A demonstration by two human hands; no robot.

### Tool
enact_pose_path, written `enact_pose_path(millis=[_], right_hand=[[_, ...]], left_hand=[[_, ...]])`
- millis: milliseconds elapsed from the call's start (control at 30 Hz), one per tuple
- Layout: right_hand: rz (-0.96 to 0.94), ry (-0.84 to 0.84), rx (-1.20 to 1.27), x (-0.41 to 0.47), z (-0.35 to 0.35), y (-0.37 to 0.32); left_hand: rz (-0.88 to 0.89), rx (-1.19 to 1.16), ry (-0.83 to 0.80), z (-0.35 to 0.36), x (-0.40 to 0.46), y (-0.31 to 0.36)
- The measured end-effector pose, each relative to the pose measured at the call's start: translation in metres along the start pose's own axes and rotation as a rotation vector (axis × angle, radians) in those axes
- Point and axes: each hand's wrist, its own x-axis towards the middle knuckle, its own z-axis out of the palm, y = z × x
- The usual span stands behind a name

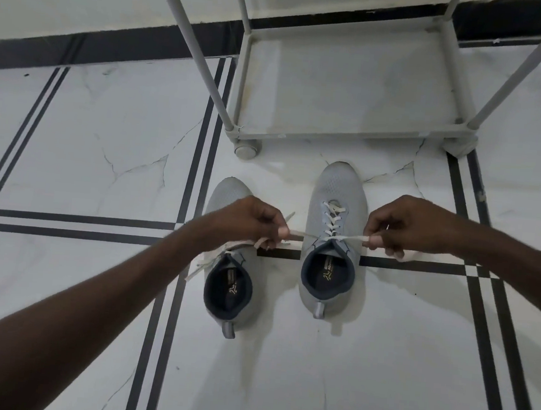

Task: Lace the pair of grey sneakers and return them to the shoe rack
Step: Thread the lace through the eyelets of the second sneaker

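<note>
**Laces pulled taut across the right-hand sneaker**

Sneakers sit side by side on the tiled floor, toes pointing away from you toward the shoe rack, whose bottom shelf lies just beyond them.

From the head camera, your only view: the right-hand sneaker is laced up its eyelets, and its lace runs out sideways from the top eyelets, crossing the shoe's long axis at roughly a right angle. Your left hand is closed, pinching one end of that lace between thumb and fingers; your right hand is closed the same way on the other end. Both hands sit level with the top of the tongue, one on each flank, about equally near the shoe.

The left-hand sneaker lies under your left wrist, partly hidden. Loose lace spills beside its collar; how far it is threaded you cannot tell from here.

Judging by this, you are snugging the lace before tying. The knot must form over the tongue, so both ends need to come inward to the shoe's centreline, each hand travelling about the same way.
</note>
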Motion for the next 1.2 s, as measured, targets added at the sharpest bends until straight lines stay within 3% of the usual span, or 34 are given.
enact_pose_path(millis=[233, 367, 500, 667, 867, 1067, 1200], right_hand=[[-0.05, 0.077, 0.629, 0.012, 0.018, -0.008], [-0.003, 0.223, 0.747, 0.025, 0.039, -0.011], [-0.01, 0.382, 0.686, 0.031, 0.049, -0.014], [-0.091, 0.444, 0.564, 0.03, 0.05, -0.02], [-0.134, 0.499, 0.393, 0.034, 0.051, -0.022], [-0.121, 0.492, 0.364, 0.035, 0.049, -0.021], [-0.105, 0.389, 0.408, 0.037, 0.047, -0.016]], left_hand=[[0.057, -0.444, -0.006, 0.012, 0.02, 0.021], [-0.002, -0.585, 0.156, 0.031, 0.043, 0.024], [-0.04, -0.554, 0.235, 0.039, 0.058, 0.023], [-0.039, -0.5, 0.145, 0.038, 0.065, 0.019], [-0.104, -0.533, 0.202, 0.05, 0.073, 0.017], [-0.127, -0.588, 0.019, 0.048, 0.069, 0.018], [-0.112, -0.607, -0.04, 0.047, 0.063, 0.021]])
